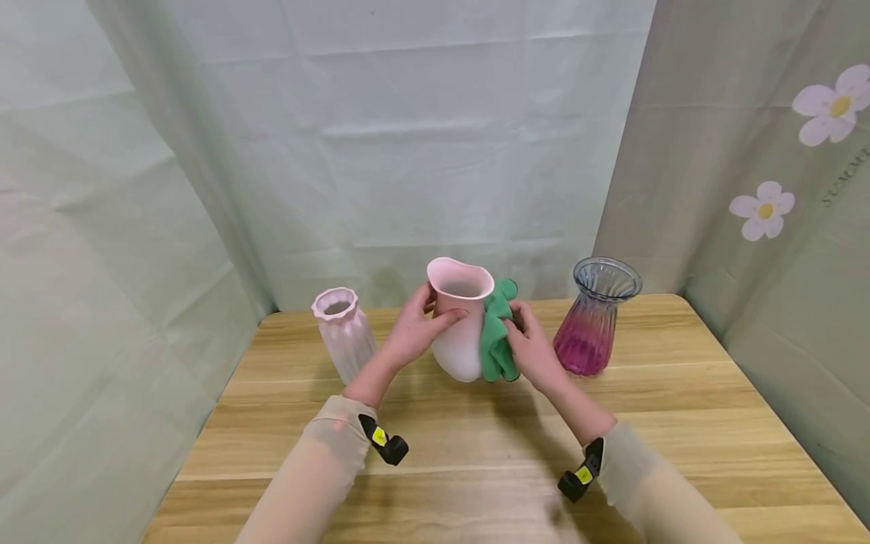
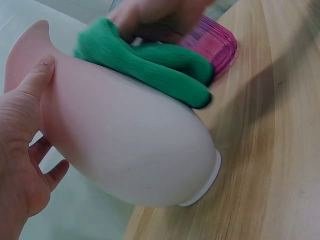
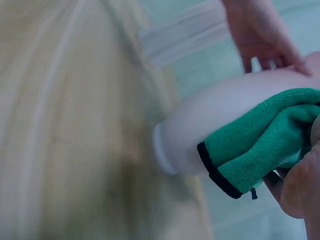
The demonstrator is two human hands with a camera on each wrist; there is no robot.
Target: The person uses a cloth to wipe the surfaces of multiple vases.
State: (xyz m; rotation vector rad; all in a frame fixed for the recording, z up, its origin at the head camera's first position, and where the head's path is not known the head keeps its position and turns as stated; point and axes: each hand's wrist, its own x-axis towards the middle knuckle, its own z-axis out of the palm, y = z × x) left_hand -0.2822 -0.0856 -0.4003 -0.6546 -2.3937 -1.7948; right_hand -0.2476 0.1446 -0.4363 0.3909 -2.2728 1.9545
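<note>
A pink-to-white vase [image 1: 457,340] with a flared, wavy rim is in the middle of the head view. My left hand [image 1: 416,326] grips it round the neck, thumb across the front. In the left wrist view the vase [image 2: 130,135] looks tilted, its base near the wooden surface. A green cloth [image 1: 498,332] with dark edging is bunched in my right hand [image 1: 533,347], which presses it against the vase's right side. The right wrist view shows folds of the cloth [image 3: 265,145] lying along the vase wall; part of the right hand's fingers is hidden behind them.
On the left of the wooden table [image 1: 462,468] stands a pale pink ribbed vase [image 1: 348,340], partly behind the left forearm. To the right is a glass vase [image 1: 593,325], blue-grey above and magenta below. Pale curtains [image 1: 408,151] hang behind and at both sides.
</note>
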